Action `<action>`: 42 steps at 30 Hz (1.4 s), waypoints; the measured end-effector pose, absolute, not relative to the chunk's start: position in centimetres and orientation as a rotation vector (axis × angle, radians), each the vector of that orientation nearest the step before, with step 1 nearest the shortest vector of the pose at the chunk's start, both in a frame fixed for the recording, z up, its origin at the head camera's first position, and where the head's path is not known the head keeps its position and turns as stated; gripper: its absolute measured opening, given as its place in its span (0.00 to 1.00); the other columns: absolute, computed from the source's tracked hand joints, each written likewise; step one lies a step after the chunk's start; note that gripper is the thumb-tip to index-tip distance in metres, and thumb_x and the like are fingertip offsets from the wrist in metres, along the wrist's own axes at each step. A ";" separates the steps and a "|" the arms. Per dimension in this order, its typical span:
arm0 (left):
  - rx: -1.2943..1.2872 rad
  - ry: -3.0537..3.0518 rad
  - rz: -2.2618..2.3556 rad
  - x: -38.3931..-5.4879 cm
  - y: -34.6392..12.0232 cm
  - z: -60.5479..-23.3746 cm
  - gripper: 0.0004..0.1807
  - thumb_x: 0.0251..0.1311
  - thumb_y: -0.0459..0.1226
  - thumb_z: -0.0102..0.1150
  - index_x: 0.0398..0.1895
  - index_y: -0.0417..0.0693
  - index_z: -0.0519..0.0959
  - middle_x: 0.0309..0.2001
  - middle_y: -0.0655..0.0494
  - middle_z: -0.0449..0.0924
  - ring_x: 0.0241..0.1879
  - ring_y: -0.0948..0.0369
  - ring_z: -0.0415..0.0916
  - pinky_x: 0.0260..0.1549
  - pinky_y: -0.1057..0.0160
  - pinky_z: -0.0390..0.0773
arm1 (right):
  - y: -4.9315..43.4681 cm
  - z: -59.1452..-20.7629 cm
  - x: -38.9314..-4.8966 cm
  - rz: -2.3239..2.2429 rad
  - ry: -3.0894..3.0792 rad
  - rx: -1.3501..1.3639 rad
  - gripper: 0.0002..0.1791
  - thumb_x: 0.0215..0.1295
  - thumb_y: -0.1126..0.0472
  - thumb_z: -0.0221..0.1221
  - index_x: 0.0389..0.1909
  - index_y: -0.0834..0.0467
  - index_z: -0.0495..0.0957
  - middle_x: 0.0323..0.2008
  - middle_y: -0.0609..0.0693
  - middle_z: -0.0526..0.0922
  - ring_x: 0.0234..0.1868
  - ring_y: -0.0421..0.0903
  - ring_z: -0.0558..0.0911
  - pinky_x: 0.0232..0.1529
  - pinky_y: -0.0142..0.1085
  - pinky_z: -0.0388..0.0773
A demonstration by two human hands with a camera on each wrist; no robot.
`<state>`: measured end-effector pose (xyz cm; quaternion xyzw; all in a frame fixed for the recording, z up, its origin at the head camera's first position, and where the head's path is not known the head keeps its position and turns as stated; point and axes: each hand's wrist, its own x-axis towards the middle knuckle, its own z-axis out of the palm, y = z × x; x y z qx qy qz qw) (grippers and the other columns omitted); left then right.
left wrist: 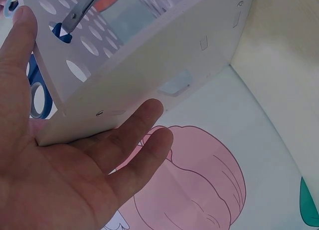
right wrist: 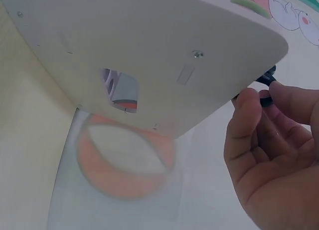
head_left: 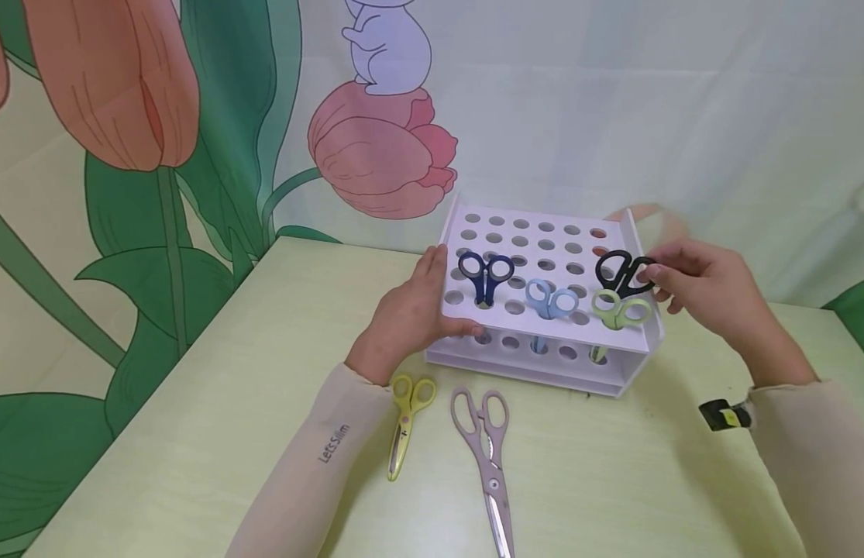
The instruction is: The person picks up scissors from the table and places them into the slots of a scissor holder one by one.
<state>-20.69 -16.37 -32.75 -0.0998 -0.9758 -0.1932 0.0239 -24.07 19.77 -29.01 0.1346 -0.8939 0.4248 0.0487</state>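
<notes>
A person's two hands work at a white rack (head_left: 578,333) standing upright on a pale yellow-green table (head_left: 613,480). The rack's top panel has rows of round holes, and a second holed shelf shows below.

The right hand (head_left: 714,291) pinches one handle loop of a pair of black scissors (head_left: 625,283) between thumb and fingers, at the rack's right end. The scissors are just behind a pale green pair (head_left: 614,316), which partly hides them; whether their blades sit in a hole is hard to tell.

The left hand (head_left: 411,310) holds nothing in its grip: its fingers lie extended against the rack's left side panel, thumb resting along the front edge.

Three pairs stand handles up in the front row: navy scissors (head_left: 480,291) at the left, light blue scissors (head_left: 549,308) in the middle, the pale green pair at the right.

In front of the rack, yellow scissors (head_left: 404,422) lie beside the left sleeve (head_left: 313,473), and larger dusty pink scissors (head_left: 493,484) lie to their right, both with handles toward the rack. Behind hangs a backdrop (head_left: 543,124) printed with tulips.
</notes>
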 end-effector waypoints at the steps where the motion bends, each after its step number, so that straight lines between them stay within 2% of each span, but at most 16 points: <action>1: -0.307 -3.022 -0.596 -20.7 -16.4 -32.8 0.72 0.46 0.62 0.75 0.82 0.41 0.39 0.81 0.42 0.41 0.60 0.48 0.73 0.50 0.54 0.79 | 19.8 -29.1 -24.1 1.287 -2.733 0.402 0.14 0.74 0.59 0.60 0.52 0.65 0.78 0.33 0.44 0.86 0.29 0.44 0.81 0.27 0.35 0.79; 11: -0.302 -3.027 -0.574 -20.7 -16.3 -32.7 0.72 0.46 0.63 0.74 0.82 0.41 0.39 0.80 0.42 0.41 0.58 0.48 0.75 0.49 0.54 0.80 | 19.6 -29.4 -24.0 1.271 -2.764 0.359 0.14 0.74 0.57 0.59 0.53 0.62 0.77 0.32 0.45 0.85 0.24 0.49 0.77 0.24 0.36 0.77; 21: -0.308 -3.019 -0.585 -20.7 -16.5 -32.9 0.72 0.45 0.63 0.75 0.81 0.40 0.40 0.80 0.42 0.42 0.58 0.48 0.75 0.48 0.53 0.80 | 19.0 -29.7 -23.8 1.257 -2.703 0.392 0.09 0.74 0.65 0.58 0.50 0.63 0.78 0.29 0.42 0.85 0.17 0.49 0.75 0.19 0.37 0.74; 31: -0.323 -3.007 -0.578 -20.7 -16.4 -32.8 0.72 0.45 0.62 0.75 0.81 0.39 0.40 0.80 0.41 0.43 0.57 0.47 0.76 0.44 0.53 0.81 | 18.7 -29.6 -23.7 1.231 -2.732 0.366 0.12 0.74 0.60 0.60 0.52 0.62 0.78 0.30 0.47 0.85 0.16 0.50 0.72 0.17 0.38 0.71; 42: -0.314 -3.013 -0.578 -20.7 -16.4 -32.7 0.72 0.46 0.62 0.75 0.81 0.39 0.40 0.80 0.41 0.43 0.55 0.48 0.77 0.46 0.53 0.81 | 18.7 -29.9 -23.6 1.200 -2.756 0.347 0.16 0.74 0.56 0.60 0.55 0.61 0.78 0.36 0.53 0.83 0.18 0.50 0.74 0.19 0.37 0.73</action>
